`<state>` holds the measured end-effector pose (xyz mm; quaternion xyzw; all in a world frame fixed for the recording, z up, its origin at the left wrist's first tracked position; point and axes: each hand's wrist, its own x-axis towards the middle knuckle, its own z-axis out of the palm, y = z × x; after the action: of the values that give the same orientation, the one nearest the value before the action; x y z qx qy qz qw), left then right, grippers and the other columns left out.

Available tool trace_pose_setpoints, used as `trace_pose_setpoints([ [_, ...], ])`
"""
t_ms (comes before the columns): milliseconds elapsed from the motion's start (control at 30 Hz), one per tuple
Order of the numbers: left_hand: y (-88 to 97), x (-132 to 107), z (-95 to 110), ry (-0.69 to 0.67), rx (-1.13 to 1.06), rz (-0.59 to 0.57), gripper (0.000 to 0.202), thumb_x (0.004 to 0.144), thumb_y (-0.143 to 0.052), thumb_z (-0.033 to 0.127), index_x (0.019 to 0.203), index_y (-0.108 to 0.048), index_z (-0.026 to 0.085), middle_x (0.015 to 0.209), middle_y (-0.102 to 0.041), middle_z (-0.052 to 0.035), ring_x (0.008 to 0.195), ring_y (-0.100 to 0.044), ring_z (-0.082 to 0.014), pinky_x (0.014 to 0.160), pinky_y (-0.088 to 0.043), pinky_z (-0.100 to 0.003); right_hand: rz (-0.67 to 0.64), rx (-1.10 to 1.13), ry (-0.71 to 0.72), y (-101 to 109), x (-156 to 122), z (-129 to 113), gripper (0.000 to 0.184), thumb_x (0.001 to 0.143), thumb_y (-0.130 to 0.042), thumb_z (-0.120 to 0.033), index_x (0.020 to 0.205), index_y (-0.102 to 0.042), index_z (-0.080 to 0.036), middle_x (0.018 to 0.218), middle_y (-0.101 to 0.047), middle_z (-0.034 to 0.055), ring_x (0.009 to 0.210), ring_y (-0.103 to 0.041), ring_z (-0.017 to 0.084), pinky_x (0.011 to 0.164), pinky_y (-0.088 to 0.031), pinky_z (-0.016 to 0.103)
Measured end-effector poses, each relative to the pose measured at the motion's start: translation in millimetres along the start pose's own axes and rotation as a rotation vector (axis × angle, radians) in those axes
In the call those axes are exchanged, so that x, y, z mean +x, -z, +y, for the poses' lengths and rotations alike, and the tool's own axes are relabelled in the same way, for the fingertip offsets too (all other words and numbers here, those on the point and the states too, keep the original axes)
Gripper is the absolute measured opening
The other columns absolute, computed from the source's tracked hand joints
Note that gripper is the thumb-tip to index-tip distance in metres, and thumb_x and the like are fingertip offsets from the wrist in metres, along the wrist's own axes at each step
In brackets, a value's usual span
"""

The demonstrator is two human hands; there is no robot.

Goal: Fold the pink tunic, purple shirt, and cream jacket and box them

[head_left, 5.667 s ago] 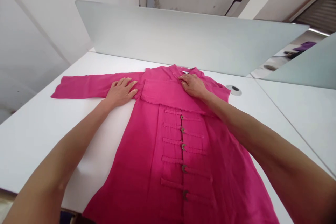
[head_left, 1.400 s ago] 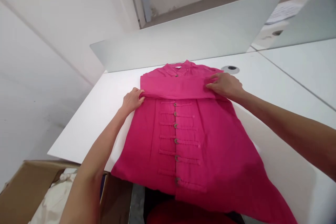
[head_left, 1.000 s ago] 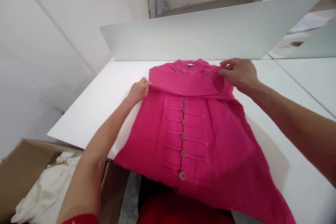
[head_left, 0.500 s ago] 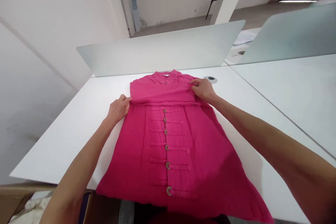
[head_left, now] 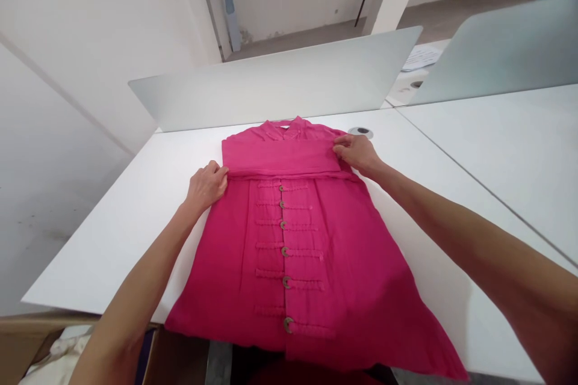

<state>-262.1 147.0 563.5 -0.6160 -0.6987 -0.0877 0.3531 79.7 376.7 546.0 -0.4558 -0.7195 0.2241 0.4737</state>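
We have one pink cloth coat [head_left: 293,264] lying flat on the white desk [head_left: 112,240], with its collar far from us. It looks soft and light, so it should bend and slip easily. The best place to hold it looks like the thick fold [head_left: 280,157] across the top. Our left hand [head_left: 205,187] sits at one end of the fold, with its fingers a little spread, pressing down and not pinching. Our right hand [head_left: 356,153] is at the other end, with its fingers curled lightly on the cloth, and we cannot tell if they pinch it. We count two hands, six round buttons [head_left: 285,251] and one cardboard box [head_left: 27,343].
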Motion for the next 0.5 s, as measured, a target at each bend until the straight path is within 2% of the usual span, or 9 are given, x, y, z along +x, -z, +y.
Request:
trace_pose_setpoints([
  [133,3.7,3.1,13.0,-0.076,-0.021,0.082,0.034,0.104,-0.042,0.026,0.122,-0.070,0.020,0.123,-0.067,-0.0166,0.111,-0.064,-0.0321,0.095,-0.051,-0.047,-0.030,-0.151,0.099,-0.1,-4.4,-2.5,0.045,0.083,-0.067,-0.019,0.127,-0.072,-0.009,0.111,-0.075,0.0151,0.105,-0.071,0.031,0.104,-0.055,0.046],
  [267,4.8,7.6,28.3,-0.162,-0.065,0.014,0.036,0.101,-0.048,0.023,0.132,-0.066,0.020,0.135,-0.065,-0.0165,0.124,-0.060,-0.0327,0.104,-0.046,-0.048,-0.031,-0.264,0.148,-5.1,-9.0,-5.5,0.055,0.081,-0.063,-0.006,0.135,-0.069,-0.008,0.117,-0.074,0.0174,0.110,-0.070,0.032,0.106,-0.053,0.045],
  [433,-2.4,12.7,31.2,-0.150,-0.072,-0.080,0.038,0.100,-0.047,0.021,0.132,-0.067,0.021,0.126,-0.069,-0.0149,0.120,-0.062,-0.0312,0.105,-0.044,-0.048,0.021,-0.239,0.126,-0.9,-10.2,-10.4,0.048,0.084,-0.061,-0.007,0.131,-0.072,-0.009,0.112,-0.075,0.0163,0.105,-0.070,0.032,0.097,-0.056,0.041],
  [500,-4.8,13.2,28.9,-0.151,-0.076,-0.095,0.038,0.100,-0.046,0.021,0.131,-0.068,0.022,0.123,-0.070,-0.0140,0.118,-0.063,-0.0306,0.105,-0.043,-0.048,0.015,-0.246,0.127,0.7,-11.5,-10.9,0.042,0.085,-0.061,-0.007,0.125,-0.075,-0.009,0.109,-0.074,0.0154,0.108,-0.069,0.033,0.098,-0.056,0.042],
])
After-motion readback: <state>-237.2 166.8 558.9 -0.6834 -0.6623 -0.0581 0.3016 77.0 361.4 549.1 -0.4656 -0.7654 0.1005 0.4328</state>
